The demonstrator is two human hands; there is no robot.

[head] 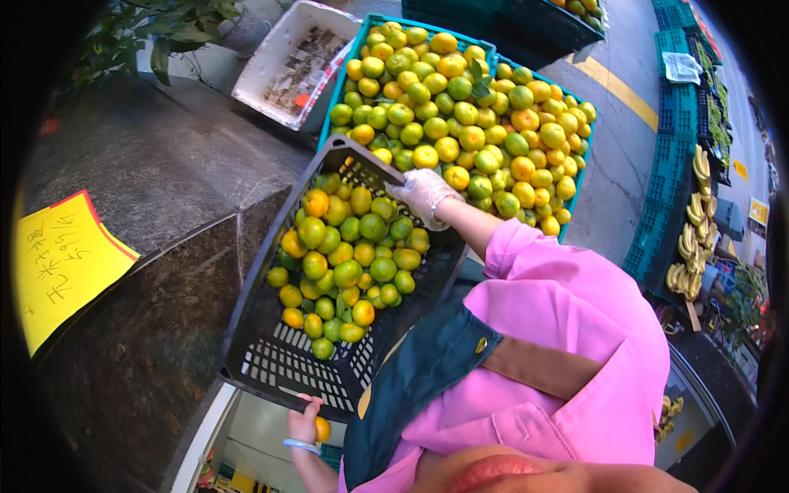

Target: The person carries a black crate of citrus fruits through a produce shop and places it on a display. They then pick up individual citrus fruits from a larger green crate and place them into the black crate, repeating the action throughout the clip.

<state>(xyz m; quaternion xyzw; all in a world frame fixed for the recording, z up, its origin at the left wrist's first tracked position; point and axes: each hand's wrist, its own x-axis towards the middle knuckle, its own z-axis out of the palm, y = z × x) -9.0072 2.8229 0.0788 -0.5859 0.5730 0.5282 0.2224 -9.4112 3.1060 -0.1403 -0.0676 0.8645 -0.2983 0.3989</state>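
Note:
A black plastic crate (266, 323) is held tilted in front of my body, with many green-orange tangerines (347, 273) heaped toward its far end. My right hand (425, 194), in a clear plastic glove, grips the rim at that far end. Bare and wearing a pale blue bangle (302, 445), my left hand (304, 419) has its fingers over the opposite end's rim. One orange tangerine (322, 429) shows beside the left palm; whether the palm holds it, I cannot tell. Beyond my right hand, more tangerines (434, 126) fill two teal crates (577, 200) standing side by side.
A dark stone counter (154, 148) runs along the left, with a yellow handwritten sign (71, 265). A white foam box (264, 65) holding debris abuts the teal crates. Leafy plants (179, 31) stand behind. At right are stacked teal crates (672, 154) and bananas (691, 246).

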